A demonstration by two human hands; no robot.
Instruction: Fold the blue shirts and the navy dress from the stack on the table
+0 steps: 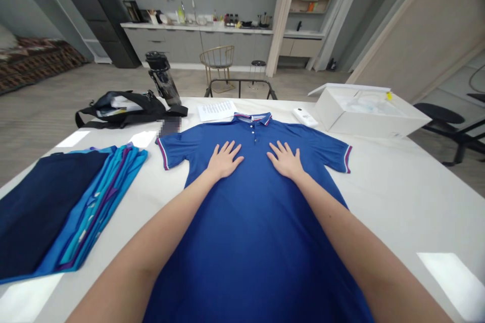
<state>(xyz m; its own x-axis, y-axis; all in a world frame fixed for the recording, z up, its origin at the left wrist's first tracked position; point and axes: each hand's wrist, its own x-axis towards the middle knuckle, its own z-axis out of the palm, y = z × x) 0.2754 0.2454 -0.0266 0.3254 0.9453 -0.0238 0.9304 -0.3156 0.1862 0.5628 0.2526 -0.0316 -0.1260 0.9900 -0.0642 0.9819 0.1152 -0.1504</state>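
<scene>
A blue polo shirt (257,222) lies spread face up on the white table (401,202), its collar at the far side. Red and white stripes trim the collar and both sleeve cuffs. My left hand (224,159) rests flat on the left of the chest, fingers spread. Opposite it, my right hand (286,160) lies flat on the right of the chest, also with fingers apart. Neither hand grips the fabric. The shirt's lower end runs out of view at the bottom, between my forearms.
Folded clothes (56,207) are stacked at the left. Behind them are a black bag (125,111) and a dark bottle (163,78). A printed sheet (216,110) lies beyond the collar. Right of it are a white device (305,117) and an open white box (367,116).
</scene>
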